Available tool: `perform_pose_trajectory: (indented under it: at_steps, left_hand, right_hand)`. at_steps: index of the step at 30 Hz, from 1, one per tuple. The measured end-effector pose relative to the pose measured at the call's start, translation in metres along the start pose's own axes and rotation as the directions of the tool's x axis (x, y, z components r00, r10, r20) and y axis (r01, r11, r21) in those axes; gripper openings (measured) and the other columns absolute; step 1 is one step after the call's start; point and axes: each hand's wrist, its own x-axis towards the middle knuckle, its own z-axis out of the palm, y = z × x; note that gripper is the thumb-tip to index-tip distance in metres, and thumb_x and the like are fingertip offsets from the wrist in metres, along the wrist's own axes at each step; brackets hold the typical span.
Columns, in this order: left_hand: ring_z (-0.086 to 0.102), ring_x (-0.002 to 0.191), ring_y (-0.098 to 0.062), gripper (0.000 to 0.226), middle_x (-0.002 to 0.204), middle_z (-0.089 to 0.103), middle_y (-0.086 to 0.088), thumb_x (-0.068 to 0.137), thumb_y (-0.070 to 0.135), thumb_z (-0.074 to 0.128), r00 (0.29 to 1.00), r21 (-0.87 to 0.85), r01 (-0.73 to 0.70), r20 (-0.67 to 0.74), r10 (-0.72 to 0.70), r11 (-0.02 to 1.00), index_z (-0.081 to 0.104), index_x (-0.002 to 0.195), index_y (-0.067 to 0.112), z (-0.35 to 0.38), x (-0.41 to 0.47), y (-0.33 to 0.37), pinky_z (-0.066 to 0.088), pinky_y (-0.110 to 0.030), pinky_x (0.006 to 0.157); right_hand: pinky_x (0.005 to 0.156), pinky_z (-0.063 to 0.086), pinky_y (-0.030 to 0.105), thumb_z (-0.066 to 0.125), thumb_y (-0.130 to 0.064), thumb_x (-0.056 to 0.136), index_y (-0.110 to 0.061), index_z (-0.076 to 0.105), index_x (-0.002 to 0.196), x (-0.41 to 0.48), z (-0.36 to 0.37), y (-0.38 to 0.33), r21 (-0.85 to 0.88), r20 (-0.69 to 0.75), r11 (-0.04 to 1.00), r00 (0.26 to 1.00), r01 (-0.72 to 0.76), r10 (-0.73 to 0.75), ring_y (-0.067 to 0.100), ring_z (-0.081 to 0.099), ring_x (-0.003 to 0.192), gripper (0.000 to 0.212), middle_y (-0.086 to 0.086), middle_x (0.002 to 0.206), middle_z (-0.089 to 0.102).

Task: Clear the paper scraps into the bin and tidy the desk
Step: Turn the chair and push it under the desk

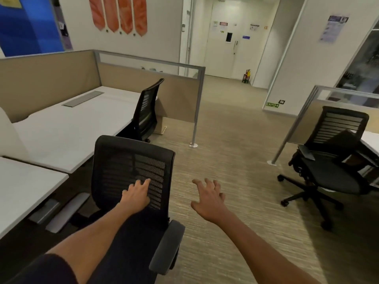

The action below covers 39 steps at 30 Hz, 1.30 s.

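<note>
Head view: an open-plan office, seen looking forward and down over both outstretched bare forearms.
Left hand (136,194): palm down, fingers spread and loose, laid against the mesh backrest of the nearest chair; it grips nothing.
Right hand (209,198): out in the air over the carpet, just right of that chair, fingers fanned and slightly curled, holding nothing and touching nothing.
Near chair (131,167): black mesh-backed office chair in the centre foreground, its back turned to the camera; a grey padded armrest (167,249) juts out at its near right.
Desk (67,128): long white top running along the left side from near to far, with a seam between two sections; a grey cable flap (83,99) is set into its far part. No paper scraps show on the visible desk surface, and no bin shows anywhere in view.
Under-desk parts: grey brackets (61,210) sit below the near desk edge, left of the near chair.
Far chair (146,111): a second black mesh chair pushed up to the far right edge of the desk.
Partition (47,78): beige panel behind the desk, turning along its far end, with a glazed strip on top.
Right chair (332,160): a third black chair on castors, well apart on the right, beside another partition.
Floor (235,140): striped brown carpet leading to a far corridor with a white door (223,37).
Wall: orange pointed panels (119,14) at far left.
</note>
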Motion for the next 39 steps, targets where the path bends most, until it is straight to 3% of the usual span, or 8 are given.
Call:
perform_pose_trajectory:
  at_steps: [6,12,19,23,26,29,35,39]
  left_hand:
    - [0.039,0.124,-0.044,0.067,0.138,0.037,-0.020,0.088,0.039,0.056,0.959,-0.315,0.269,-0.003,-0.284,0.910,0.023,0.139,0.013,-0.002,0.095,0.031,0.038,-0.060,0.098]
    - [0.030,0.131,-0.045,0.095,0.144,0.029,-0.029,0.084,0.059,0.056,0.808,-0.571,0.471,-0.027,-0.589,0.672,0.015,0.139,-0.007,-0.006,0.207,0.059,0.033,-0.055,0.103]
    - [0.007,0.140,-0.049,0.131,0.151,0.005,-0.036,0.068,0.067,0.069,0.620,-0.596,0.676,0.142,-0.772,0.433,-0.007,0.141,-0.012,-0.013,0.291,0.075,0.016,-0.057,0.114]
    - [0.002,0.142,-0.044,0.117,0.155,-0.009,-0.025,0.076,0.046,0.070,0.543,-0.611,0.710,0.157,-0.825,0.350,-0.013,0.144,-0.001,0.013,0.308,0.085,0.030,-0.070,0.100]
    - [0.006,0.142,-0.041,0.082,0.156,-0.005,-0.023,0.092,0.026,0.048,0.501,-0.580,0.727,0.081,-0.862,0.368,-0.008,0.145,0.001,0.019,0.306,0.085,0.040,-0.067,0.093]
    - [0.005,0.142,-0.042,0.070,0.155,-0.005,-0.025,0.098,0.031,0.035,0.552,-0.580,0.705,0.089,-0.829,0.408,-0.007,0.144,-0.001,0.016,0.302,0.075,0.040,-0.067,0.093]
    - [-0.013,0.141,-0.047,0.088,0.154,-0.015,-0.029,0.092,0.040,0.048,0.648,-0.541,0.672,0.100,-0.755,0.505,-0.009,0.146,0.000,0.014,0.277,0.054,0.025,-0.062,0.108]
    - [-0.015,0.142,-0.041,0.108,0.155,-0.022,-0.021,0.084,0.050,0.057,0.629,-0.660,0.622,0.100,-0.771,0.421,-0.019,0.144,0.001,0.018,0.255,0.058,0.019,-0.063,0.109]
  right_hand:
    - [0.102,0.019,0.067,0.059,-0.040,0.078,-0.045,0.018,0.134,0.082,0.004,0.030,0.018,0.067,0.995,0.993,0.093,-0.094,0.043,0.004,0.141,0.069,0.014,0.153,0.019]
    - [0.099,0.024,0.065,0.060,-0.038,0.076,-0.046,0.022,0.131,0.195,0.005,0.039,0.054,0.131,0.976,0.968,0.209,-0.215,0.039,0.010,0.139,0.068,0.008,0.150,0.024]
    - [0.104,0.030,0.053,0.055,-0.035,0.085,-0.031,0.028,0.139,0.281,0.028,0.023,0.306,0.212,0.946,0.961,0.105,-0.176,0.024,0.034,0.133,0.061,0.001,0.146,0.037]
    - [0.104,0.037,0.044,0.052,-0.036,0.093,-0.026,0.037,0.136,0.320,0.031,0.003,0.492,0.138,0.845,0.940,0.209,-0.313,0.020,0.044,0.126,0.046,0.004,0.140,0.047]
    - [0.105,0.035,0.040,0.047,-0.038,0.096,-0.025,0.040,0.137,0.348,0.036,-0.012,0.467,0.141,0.811,0.875,0.353,-0.463,0.021,0.043,0.125,0.043,0.007,0.137,0.048]
    - [0.107,0.028,0.038,0.044,-0.037,0.097,-0.025,0.042,0.136,0.379,0.048,-0.032,0.402,0.191,0.782,0.792,0.476,-0.580,0.022,0.041,0.128,0.041,0.008,0.137,0.048]
    - [0.108,0.030,0.045,0.050,-0.023,0.094,-0.033,0.039,0.137,0.415,0.085,-0.085,0.289,0.310,0.670,0.596,0.684,-0.741,0.030,0.036,0.130,0.046,0.011,0.141,0.042]
    - [0.111,0.027,0.053,0.050,-0.012,0.091,-0.042,0.034,0.136,0.427,0.105,-0.101,0.163,0.470,0.518,0.395,0.840,-0.789,0.035,0.012,0.140,0.056,0.007,0.157,0.019]
